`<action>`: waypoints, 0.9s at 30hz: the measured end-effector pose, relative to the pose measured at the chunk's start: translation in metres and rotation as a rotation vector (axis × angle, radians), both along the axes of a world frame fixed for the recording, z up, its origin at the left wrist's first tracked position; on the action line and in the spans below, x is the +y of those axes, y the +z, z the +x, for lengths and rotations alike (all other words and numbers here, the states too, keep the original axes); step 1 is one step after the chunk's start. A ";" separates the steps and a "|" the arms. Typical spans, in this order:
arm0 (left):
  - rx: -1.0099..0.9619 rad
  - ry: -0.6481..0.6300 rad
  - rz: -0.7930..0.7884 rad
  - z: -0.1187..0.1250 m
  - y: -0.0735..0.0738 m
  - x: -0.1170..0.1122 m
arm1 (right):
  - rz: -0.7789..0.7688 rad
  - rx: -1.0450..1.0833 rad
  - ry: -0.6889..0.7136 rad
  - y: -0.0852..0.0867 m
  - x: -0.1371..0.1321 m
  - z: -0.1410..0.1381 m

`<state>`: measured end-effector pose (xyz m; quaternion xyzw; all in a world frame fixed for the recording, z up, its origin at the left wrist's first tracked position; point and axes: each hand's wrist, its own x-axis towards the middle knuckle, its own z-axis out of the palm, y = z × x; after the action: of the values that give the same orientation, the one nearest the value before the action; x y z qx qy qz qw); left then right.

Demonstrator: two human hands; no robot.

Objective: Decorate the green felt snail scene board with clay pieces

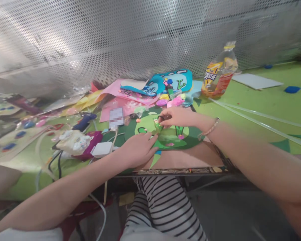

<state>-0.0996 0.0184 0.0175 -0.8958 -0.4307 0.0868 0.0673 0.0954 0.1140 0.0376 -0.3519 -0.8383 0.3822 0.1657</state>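
A green craft picture (174, 144) of layered sheets lies on a brown board (190, 159) in front of me. It carries small coloured clay shapes, including a pink piece (181, 137) and a light green figure (157, 124). My left hand (140, 149) rests palm down on the picture's left front part, fingers stretched out. Above the picture's middle, my right hand (174, 117) pinches a thin black strand (161, 117) beside the green figure. The fingers hide part of the strand, so I cannot tell whether its end touches the picture.
Behind lie blue cutouts (182, 80), pink sheets (112, 90) and clay packets (175, 101). A drink bottle (219, 73) stands back right, near long pale strips (256, 118). Left are a white charger (102, 149) with cables and another person's arm (2, 180). A perforated metal screen (115, 40) rises behind.
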 end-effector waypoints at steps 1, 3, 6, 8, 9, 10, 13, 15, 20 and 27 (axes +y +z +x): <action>0.012 0.001 0.006 0.000 -0.001 0.001 | 0.011 -0.015 0.013 0.000 -0.001 -0.001; 0.023 -0.002 0.009 0.000 -0.002 0.002 | 0.037 -0.031 0.036 -0.001 -0.002 -0.002; 0.024 -0.016 0.007 -0.002 -0.002 0.002 | 0.076 -0.046 0.035 -0.002 -0.004 -0.005; 0.028 -0.027 0.006 -0.003 -0.002 0.002 | 0.107 -0.031 0.008 -0.006 -0.005 -0.008; 0.030 -0.032 0.008 -0.003 -0.002 0.002 | 0.116 -0.008 0.003 -0.008 -0.005 -0.009; 0.031 -0.038 0.011 -0.004 -0.002 0.001 | 0.121 0.024 0.001 -0.011 -0.005 -0.011; 0.020 -0.029 0.032 -0.003 -0.003 -0.002 | 0.111 0.127 0.005 -0.019 -0.004 -0.014; 0.002 0.002 0.060 0.000 -0.004 -0.005 | 0.096 0.175 -0.011 -0.023 -0.003 -0.015; -0.022 0.092 0.187 0.008 -0.008 -0.014 | 0.039 0.248 -0.048 -0.020 -0.007 -0.017; -0.007 -0.022 0.333 0.006 -0.010 -0.023 | -0.200 0.383 -0.154 -0.011 -0.003 -0.009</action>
<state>-0.0933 -0.0042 0.0079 -0.8771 -0.4297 0.0101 0.2143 0.0860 0.1112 0.0262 -0.3505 -0.7202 0.5093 0.3148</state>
